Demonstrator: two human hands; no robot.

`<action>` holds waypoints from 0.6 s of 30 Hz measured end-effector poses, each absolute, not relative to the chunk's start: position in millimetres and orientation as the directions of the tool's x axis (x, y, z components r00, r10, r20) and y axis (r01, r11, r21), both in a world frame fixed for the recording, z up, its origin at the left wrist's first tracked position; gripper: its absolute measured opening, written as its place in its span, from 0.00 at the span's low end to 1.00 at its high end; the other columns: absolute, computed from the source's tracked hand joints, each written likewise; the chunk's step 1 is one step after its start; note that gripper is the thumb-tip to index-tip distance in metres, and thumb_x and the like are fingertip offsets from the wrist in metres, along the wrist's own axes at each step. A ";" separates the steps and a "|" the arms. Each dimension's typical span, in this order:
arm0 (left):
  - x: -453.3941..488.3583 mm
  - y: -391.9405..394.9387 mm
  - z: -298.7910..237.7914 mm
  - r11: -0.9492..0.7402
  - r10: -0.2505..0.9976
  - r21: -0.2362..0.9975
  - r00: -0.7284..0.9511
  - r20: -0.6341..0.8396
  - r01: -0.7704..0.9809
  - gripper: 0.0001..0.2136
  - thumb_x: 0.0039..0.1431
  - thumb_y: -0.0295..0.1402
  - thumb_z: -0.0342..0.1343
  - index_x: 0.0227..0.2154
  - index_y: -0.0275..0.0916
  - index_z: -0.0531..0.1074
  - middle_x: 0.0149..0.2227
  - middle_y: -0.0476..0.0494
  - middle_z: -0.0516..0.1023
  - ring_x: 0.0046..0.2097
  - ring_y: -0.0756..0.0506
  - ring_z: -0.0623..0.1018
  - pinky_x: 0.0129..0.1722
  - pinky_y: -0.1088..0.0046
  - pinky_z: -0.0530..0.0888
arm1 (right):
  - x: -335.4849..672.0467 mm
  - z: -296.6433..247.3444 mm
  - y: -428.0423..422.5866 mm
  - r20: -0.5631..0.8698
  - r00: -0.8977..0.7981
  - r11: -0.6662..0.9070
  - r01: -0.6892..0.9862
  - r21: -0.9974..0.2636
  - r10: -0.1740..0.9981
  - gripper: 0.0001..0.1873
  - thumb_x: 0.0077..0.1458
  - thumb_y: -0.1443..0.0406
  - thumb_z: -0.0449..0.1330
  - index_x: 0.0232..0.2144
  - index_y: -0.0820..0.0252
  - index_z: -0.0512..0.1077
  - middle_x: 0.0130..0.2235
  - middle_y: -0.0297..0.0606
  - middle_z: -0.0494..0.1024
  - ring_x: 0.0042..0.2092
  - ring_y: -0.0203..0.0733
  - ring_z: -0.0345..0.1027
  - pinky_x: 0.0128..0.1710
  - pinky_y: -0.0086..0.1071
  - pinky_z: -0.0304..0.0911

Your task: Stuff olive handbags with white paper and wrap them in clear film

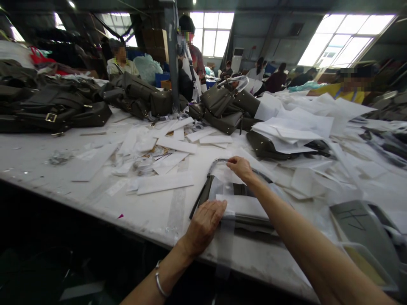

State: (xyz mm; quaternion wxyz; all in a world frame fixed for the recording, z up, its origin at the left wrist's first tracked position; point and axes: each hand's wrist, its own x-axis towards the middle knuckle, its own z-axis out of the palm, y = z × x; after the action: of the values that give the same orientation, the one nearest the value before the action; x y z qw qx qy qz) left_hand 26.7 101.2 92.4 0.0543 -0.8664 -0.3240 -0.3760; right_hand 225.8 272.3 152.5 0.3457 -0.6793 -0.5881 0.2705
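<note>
A dark olive handbag lies flat near the front edge of the white table, partly covered by white paper and clear plastic. My left hand rests flat on the bag's near left corner, fingers stretched out, a silver bangle on the wrist. My right hand reaches over the bag to its far end and its fingers are curled on the bag's handle and the plastic there.
White paper strips lie scattered across the table's middle. Piles of dark bags stand at the back left and olive bags at the back centre. Loose paper sheets heap up at right. A grey tray sits at the right edge. Other people work beyond.
</note>
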 end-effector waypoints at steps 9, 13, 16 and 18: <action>27.3 102.8 87.8 -0.781 0.491 0.102 0.504 0.711 0.616 0.20 0.65 0.20 0.46 0.58 0.34 0.65 0.52 0.36 0.75 0.57 0.41 0.73 0.58 0.58 0.74 | 246.3 209.0 230.5 0.214 0.265 0.059 0.492 -0.869 0.940 0.31 0.52 0.61 0.61 0.58 0.63 0.66 0.56 0.48 0.72 0.47 0.46 0.73 0.53 0.41 0.65; 25.0 108.0 89.4 -0.757 0.552 0.237 0.403 0.730 0.608 0.25 0.58 0.17 0.45 0.58 0.36 0.64 0.52 0.38 0.76 0.55 0.44 0.75 0.58 0.61 0.74 | 269.4 241.3 146.2 0.183 0.041 0.171 0.207 -0.963 0.982 0.21 0.53 0.51 0.64 0.41 0.59 0.75 0.40 0.42 0.79 0.39 0.44 0.73 0.40 0.34 0.68; 21.9 117.2 93.2 -0.730 0.608 0.371 0.298 0.736 0.574 0.30 0.51 0.16 0.46 0.58 0.38 0.64 0.52 0.41 0.76 0.54 0.45 0.76 0.56 0.64 0.75 | 289.4 227.9 75.8 -0.174 -0.325 -0.071 0.304 -0.950 0.930 0.22 0.52 0.47 0.64 0.27 0.61 0.77 0.26 0.40 0.76 0.27 0.39 0.68 0.30 0.32 0.63; 19.4 123.8 97.8 -0.698 0.654 0.462 0.223 0.723 0.548 0.32 0.48 0.16 0.46 0.58 0.41 0.64 0.51 0.43 0.77 0.53 0.45 0.77 0.54 0.66 0.76 | 301.2 201.3 48.1 -0.371 -0.484 -0.187 0.386 -0.904 0.792 0.24 0.47 0.45 0.65 0.26 0.61 0.78 0.26 0.41 0.75 0.27 0.39 0.68 0.27 0.31 0.60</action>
State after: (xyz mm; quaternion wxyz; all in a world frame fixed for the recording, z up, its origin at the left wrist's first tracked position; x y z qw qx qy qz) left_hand 19.4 123.8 97.8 -0.0540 -0.7800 -0.3850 -0.4904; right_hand 301.2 48.1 201.3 0.1686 -0.4790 -0.6149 0.6034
